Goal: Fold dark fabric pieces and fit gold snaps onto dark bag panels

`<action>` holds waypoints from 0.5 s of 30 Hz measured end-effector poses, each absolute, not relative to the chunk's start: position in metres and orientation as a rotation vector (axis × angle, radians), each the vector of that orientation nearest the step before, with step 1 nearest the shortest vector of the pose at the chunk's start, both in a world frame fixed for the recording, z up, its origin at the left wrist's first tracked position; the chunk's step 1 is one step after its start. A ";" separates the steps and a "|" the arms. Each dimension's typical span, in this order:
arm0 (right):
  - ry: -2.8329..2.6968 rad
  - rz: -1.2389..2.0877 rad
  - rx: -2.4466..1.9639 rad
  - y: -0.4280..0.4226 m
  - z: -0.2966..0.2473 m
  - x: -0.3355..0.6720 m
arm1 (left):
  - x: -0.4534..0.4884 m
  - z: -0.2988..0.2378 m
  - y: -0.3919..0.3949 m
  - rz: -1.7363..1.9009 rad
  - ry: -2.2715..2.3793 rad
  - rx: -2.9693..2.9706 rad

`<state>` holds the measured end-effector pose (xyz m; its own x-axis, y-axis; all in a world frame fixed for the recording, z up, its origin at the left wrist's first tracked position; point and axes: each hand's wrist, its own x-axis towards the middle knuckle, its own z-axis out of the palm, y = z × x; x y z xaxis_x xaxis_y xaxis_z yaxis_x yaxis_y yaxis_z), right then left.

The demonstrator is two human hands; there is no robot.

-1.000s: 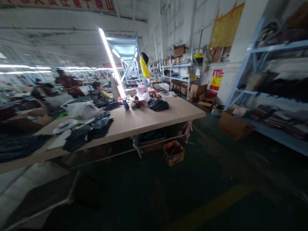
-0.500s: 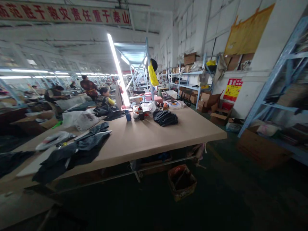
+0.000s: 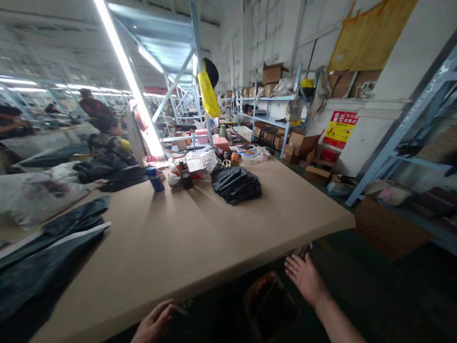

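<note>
My right hand (image 3: 305,278) is open with fingers stretched out, just in front of the near edge of the brown-covered table (image 3: 200,233), and holds nothing. Low in the picture, my left hand (image 3: 154,324) is by the same edge, its fingers extended and slightly bent, with nothing seen in it. Whether it touches the edge I cannot tell. A stack of dark folded fabric (image 3: 236,185) lies on the table beyond both hands. To its left stand a blue bottle (image 3: 155,180) and a dark cup (image 3: 186,180).
Dark garments (image 3: 53,252) cover the table's left side, near a clear plastic bag (image 3: 39,195). A carton (image 3: 271,305) sits on the floor below the front edge. Metal shelving (image 3: 400,128) stands at right. A lit tube lamp (image 3: 128,76) rises at the table's back. People (image 3: 107,143) sit and stand at far left.
The table and fabric stack now appear closer and larger. Both my hands have come into view at the bottom. The garments at left have shifted toward the picture's left edge.
</note>
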<state>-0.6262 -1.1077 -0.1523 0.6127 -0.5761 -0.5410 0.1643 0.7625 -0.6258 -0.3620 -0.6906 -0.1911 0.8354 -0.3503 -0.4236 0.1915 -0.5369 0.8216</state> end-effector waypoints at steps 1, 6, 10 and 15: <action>0.781 -0.471 -0.562 -1.123 -0.146 -0.586 | -0.328 -0.182 -0.719 -0.724 -0.115 1.963; 0.887 -0.514 -0.503 -1.199 -0.135 -0.428 | -0.175 -0.128 -0.877 -0.747 -0.349 1.865; 1.016 -0.571 -0.479 -1.261 -0.151 -0.346 | -0.074 -0.097 -1.011 -0.662 -0.627 1.839; 1.108 -0.576 -0.473 -1.323 -0.172 -0.261 | 0.041 -0.095 -1.161 -0.574 -0.730 1.879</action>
